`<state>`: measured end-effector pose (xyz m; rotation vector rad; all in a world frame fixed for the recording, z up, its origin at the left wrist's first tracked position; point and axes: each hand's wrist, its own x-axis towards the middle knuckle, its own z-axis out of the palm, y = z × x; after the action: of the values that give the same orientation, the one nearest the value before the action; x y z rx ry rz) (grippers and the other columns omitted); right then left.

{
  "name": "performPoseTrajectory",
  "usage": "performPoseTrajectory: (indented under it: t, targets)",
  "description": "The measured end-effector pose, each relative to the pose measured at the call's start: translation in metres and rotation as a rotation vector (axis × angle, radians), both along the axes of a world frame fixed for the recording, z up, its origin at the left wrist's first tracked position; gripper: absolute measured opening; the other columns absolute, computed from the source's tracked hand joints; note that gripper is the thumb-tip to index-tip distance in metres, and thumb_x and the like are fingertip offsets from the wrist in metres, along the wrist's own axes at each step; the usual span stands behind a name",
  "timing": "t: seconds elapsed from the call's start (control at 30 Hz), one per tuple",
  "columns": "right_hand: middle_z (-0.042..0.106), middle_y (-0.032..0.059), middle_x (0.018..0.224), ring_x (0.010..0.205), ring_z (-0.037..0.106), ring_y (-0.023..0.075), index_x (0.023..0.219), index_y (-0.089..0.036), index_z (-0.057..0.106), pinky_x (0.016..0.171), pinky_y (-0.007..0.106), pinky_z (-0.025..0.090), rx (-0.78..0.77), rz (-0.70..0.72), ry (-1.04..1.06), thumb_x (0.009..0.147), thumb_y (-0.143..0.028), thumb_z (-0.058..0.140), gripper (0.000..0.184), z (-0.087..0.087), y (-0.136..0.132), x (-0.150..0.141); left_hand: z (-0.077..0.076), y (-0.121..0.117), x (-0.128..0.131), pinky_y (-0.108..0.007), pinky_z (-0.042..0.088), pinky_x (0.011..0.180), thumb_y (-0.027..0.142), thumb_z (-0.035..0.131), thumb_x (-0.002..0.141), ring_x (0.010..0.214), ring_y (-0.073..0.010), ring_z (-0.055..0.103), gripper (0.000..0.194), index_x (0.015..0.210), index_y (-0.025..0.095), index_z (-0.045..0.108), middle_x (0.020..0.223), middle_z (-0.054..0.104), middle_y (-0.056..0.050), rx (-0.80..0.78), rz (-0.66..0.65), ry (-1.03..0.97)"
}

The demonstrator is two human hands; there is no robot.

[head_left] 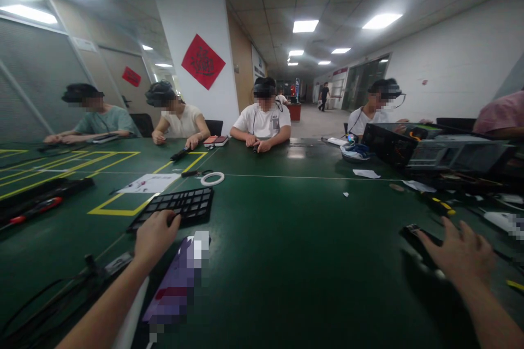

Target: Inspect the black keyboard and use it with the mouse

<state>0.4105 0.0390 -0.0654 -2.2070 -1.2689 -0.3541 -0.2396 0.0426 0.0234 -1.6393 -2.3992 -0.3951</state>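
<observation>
My left hand rests at the near edge of a black keyboard on the green table, fingers curled over its front edge. Just below that hand lies a blurred-out flat object. My right hand reaches over a small black device on the right, fingers spread and touching or just above it.
A white ring and a paper sheet lie beyond the keyboard. An open computer case and scattered tools, including a yellow-handled one, crowd the right. Cables lie at the left. Several people sit across the table.
</observation>
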Motion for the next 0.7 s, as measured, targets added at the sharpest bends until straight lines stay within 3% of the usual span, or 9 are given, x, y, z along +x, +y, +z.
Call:
performPoseTrajectory:
  t: [0.07,0.13,0.23,0.4,0.5,0.6,0.7]
  targets:
    - [0.038,0.0294,0.131,0.117,0.035,0.0524,0.127,-0.007,0.046,0.081,0.062,0.034,-0.167,-0.090,0.141,0.068,-0.069,0.033,0.086,-0.012,0.003,0.014,0.003,-0.001,-0.002,-0.036,0.045,0.079,0.038,0.036,0.083,0.096,-0.0290,0.058,0.040,0.099,0.012,0.062,0.102,0.063,-0.015,0.021,0.009,-0.030]
    - [0.046,0.0302,0.123,0.110,0.045,0.0495,0.122,-0.007,0.051,0.079,0.058,0.039,-0.271,-0.040,0.224,0.068,-0.067,0.033,0.083,-0.021,0.008,0.023,0.008,-0.003,-0.008,-0.036,0.045,0.077,0.038,0.037,0.083,0.095,-0.0293,0.058,0.041,0.101,0.012,0.062,0.103,0.063,-0.015,0.056,0.050,-0.081]
    - [0.054,0.0292,0.110,0.100,0.052,0.0463,0.109,-0.008,0.061,0.074,0.056,0.043,-0.245,0.059,0.174,0.066,-0.066,0.037,0.075,-0.030,0.013,0.032,0.020,-0.007,-0.020,-0.036,0.046,0.074,0.039,0.037,0.083,0.095,-0.0300,0.058,0.043,0.104,0.010,0.060,0.101,0.063,-0.016,0.077,0.133,-0.169]
    - [0.059,0.0250,0.093,0.088,0.056,0.0436,0.091,-0.012,0.066,0.067,0.053,0.045,-0.178,0.077,0.127,0.061,-0.059,0.046,0.059,-0.030,0.015,0.029,0.035,-0.005,-0.036,-0.038,0.046,0.076,0.041,0.034,0.084,0.097,-0.0317,0.057,0.047,0.104,0.007,0.059,0.104,0.062,-0.019,0.007,0.173,-0.157]
    - [0.060,0.0217,0.088,0.088,0.056,0.0406,0.089,-0.013,0.063,0.071,0.053,0.045,-0.111,0.145,0.143,0.060,-0.059,0.048,0.056,-0.019,0.016,0.008,0.035,0.010,-0.037,-0.038,0.045,0.078,0.041,0.036,0.083,0.099,-0.0326,0.057,0.046,0.102,0.007,0.060,0.107,0.061,-0.021,-0.104,0.114,-0.094]
    - [0.059,0.0185,0.102,0.094,0.056,0.0348,0.099,-0.011,0.058,0.079,0.049,0.046,-0.038,0.343,0.268,0.060,-0.058,0.051,0.062,0.001,0.013,-0.031,0.031,0.028,-0.035,-0.038,0.045,0.075,0.044,0.040,0.080,0.097,-0.0348,0.058,0.047,0.097,0.006,0.062,0.103,0.062,-0.024,-0.199,0.077,-0.072]
    - [0.059,0.0147,0.106,0.094,0.057,0.0302,0.110,-0.014,0.054,0.079,0.046,0.047,-0.136,0.551,0.471,0.065,-0.057,0.052,0.063,0.017,0.006,-0.078,0.025,0.041,-0.032,-0.038,0.045,0.071,0.050,0.046,0.075,0.093,-0.0356,0.060,0.048,0.085,0.006,0.063,0.098,0.063,-0.025,-0.259,0.082,-0.105]
